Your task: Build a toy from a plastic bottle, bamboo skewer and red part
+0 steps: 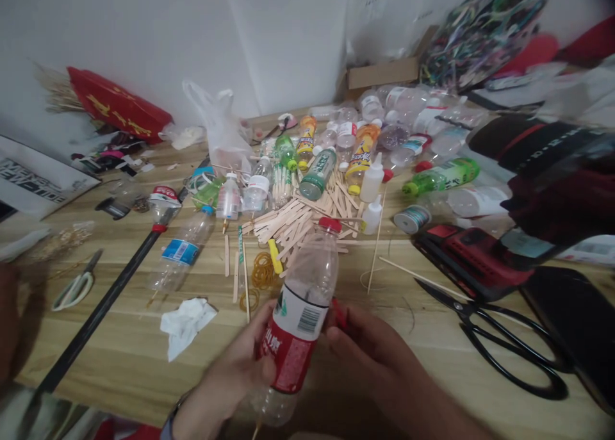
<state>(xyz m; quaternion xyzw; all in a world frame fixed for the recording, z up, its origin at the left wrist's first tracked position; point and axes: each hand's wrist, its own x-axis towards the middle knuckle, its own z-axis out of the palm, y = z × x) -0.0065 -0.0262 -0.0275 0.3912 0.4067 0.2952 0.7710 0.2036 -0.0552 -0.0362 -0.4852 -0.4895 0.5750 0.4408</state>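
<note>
My left hand (pixel 245 357) is wrapped round a clear plastic bottle (pixel 314 267) with a red and white label and a red cap. The bottle stands tilted, cap end up and away from me. A thin wooden stick (pixel 257 429) shows at its lower end. At the bottle's right side, the fingers of my right hand (pixel 365 350) are closed on a small red bottle cap (pixel 339 313), partly hidden by them. Whether this cap is fixed to the bottle I cannot tell. Beyond the bottle lies a heap of flat wooden sticks (pixel 288 225).
Black-handled scissors (pixel 509 344) and a red and black power tool (pixel 480 260) lie right. Left are a black pole (pixel 106 299), a blue-labelled bottle (pixel 180 251), white tissue (pixel 186 325) and smaller scissors (pixel 79 283). Several bottles crowd the back. Someone's arm (pixel 7 318) shows at the left edge.
</note>
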